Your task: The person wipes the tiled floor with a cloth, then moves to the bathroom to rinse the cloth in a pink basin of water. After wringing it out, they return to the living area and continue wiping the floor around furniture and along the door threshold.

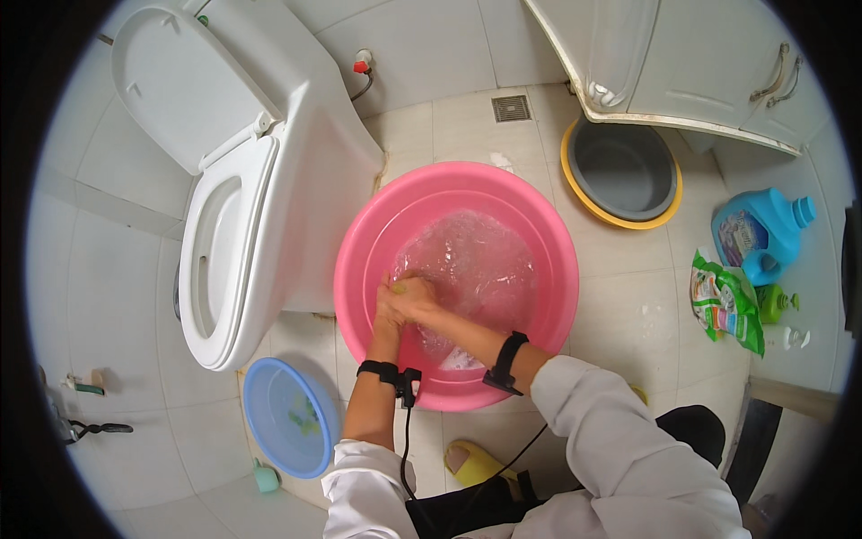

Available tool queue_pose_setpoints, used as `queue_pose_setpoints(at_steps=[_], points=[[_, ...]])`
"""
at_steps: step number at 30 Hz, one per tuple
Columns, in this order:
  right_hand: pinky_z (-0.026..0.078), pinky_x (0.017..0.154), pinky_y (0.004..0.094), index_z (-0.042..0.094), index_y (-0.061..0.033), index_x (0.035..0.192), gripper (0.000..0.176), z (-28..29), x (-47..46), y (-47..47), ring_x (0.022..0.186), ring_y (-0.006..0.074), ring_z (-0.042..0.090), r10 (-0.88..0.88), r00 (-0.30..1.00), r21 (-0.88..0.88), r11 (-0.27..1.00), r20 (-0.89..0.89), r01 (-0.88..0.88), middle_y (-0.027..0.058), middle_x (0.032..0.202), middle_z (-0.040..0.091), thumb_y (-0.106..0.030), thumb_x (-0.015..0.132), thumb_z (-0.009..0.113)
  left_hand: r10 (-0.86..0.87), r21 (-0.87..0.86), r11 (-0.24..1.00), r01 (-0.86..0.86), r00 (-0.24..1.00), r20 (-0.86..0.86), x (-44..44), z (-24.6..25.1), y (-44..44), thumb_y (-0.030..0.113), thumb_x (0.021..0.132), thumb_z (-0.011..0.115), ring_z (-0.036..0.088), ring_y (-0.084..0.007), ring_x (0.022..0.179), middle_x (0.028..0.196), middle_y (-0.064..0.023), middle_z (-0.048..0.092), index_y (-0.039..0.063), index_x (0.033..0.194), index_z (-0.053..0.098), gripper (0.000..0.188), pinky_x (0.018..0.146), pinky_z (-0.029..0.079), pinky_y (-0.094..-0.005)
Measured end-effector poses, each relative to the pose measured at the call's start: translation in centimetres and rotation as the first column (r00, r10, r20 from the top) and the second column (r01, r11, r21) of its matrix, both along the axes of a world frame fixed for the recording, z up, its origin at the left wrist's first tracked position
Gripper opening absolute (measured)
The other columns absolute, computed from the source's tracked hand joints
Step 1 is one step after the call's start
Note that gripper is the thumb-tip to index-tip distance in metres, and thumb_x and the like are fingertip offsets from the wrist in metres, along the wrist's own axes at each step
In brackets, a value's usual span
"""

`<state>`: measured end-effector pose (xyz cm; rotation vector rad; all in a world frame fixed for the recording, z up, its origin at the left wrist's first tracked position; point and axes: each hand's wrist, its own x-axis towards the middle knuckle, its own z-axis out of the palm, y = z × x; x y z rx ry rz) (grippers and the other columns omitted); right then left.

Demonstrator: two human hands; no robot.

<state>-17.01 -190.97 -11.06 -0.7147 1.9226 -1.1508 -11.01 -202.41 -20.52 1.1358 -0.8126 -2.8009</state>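
Observation:
A large pink plastic basin (465,176) stands on the tiled floor before me, holding foamy, rippled water (465,259). Inside its left wall my left hand (387,302) and my right hand (416,296) are pressed together, just above the water. A small yellow-green patch (399,288) shows between them; what it is cannot be made out, and overlapping fingers hide the grip. Pale, wet fabric (461,358) seems to lie in the suds at the basin's near side. Black straps circle both forearms, with a cable running from the left one.
On the left stand a white toilet (296,222) with its lid raised and a blue basin (259,431). Nested grey and yellow basins (623,172) sit under a white cabinet (700,60). A blue detergent jug (761,229) and green packet (727,300) are at right.

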Motion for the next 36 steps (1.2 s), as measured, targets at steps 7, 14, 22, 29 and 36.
queue_pose_setpoints(at_steps=[7, 14, 22, 29, 36], points=[[0.049, 0.079, 0.0442, 0.071, -0.0084, 0.084, 0.038, 4.6, -0.4, 1.4, 0.083, 0.0364, 0.064, -0.192, 0.915, 0.078, 0.969, -0.354, 0.234, 0.0172, 0.086, 0.067, -0.044, 0.078, 0.056, -0.123, 0.096, 0.96, 0.265, 0.699, -0.705, -1.4, -0.3, 0.9, 0.032, 0.098, 0.033, 0.056, -0.0244, 0.094, 0.104, -0.0132, 0.061, 0.007, 0.109, 0.056, 0.035, 0.088, 0.046, -0.0432], [0.047, 0.079, 0.0559, 0.061, -0.0081, 0.114, 0.062, -2.0, -12.2, 6.5, 0.115, 0.0359, 0.048, -0.278, 0.931, 0.511, 0.78, -0.236, 0.362, 0.0165, 0.125, 0.051, -0.057, 0.078, 0.056, 0.196, -0.165, 0.973, -0.163, 0.958, 0.211, -2.7, 6.0, 2.1, 0.035, 0.096, 0.036, 0.059, -0.0318, 0.091, 0.099, -0.0139, 0.059, 0.008, 0.101, 0.055, 0.033, 0.067, 0.051, -0.0517], [0.014, 0.091, 0.0792, 0.06, -0.0146, 0.119, 0.053, -6.1, -5.2, 4.0, 0.131, 0.0338, 0.031, 0.214, 0.797, 0.523, 0.84, -0.565, 0.144, 0.012, 0.141, 0.038, -0.044, 0.074, 0.063, 0.068, -0.122, 0.993, -0.003, 0.843, 0.533, -0.6, 6.4, 4.5, 0.057, 0.088, 0.033, 0.021, -0.042, 0.134, 0.151, -0.0154, 0.019, 0.019, 0.143, 0.031, 0.067, 0.099, 0.015, -0.0698], [0.044, 0.085, 0.0554, 0.069, -0.006, 0.09, 0.037, 2.1, 1.9, -0.3, 0.093, 0.0354, 0.062, -0.053, 0.997, 0.05, 0.997, -0.06, 0.056, 0.0197, 0.094, 0.066, -0.038, 0.073, 0.06, 0.001, -0.042, 0.999, 0.0, 1.0, 0.019, 1.5, 3.9, 3.1, 0.053, 0.09, 0.034, 0.045, -0.035, 0.12, 0.134, -0.016, 0.044, 0.007, 0.133, 0.042, 0.063, 0.095, 0.036, -0.0607], [0.052, 0.074, 0.0454, 0.07, -0.0071, 0.08, 0.041, 3.7, 0.6, 0.4, 0.081, 0.0333, 0.064, -0.2, 0.88, -0.1, 0.98, -0.43, 0.174, 0.021, 0.086, 0.066, -0.042, 0.082, 0.048, -0.082, -0.04, 0.997, 0.072, 0.878, -0.472, 0.3, 2.6, 1.9, 0.048, 0.092, 0.036, 0.053, -0.0318, 0.111, 0.122, -0.0158, 0.053, 0.005, 0.125, 0.048, 0.056, 0.093, 0.042, -0.0538]])
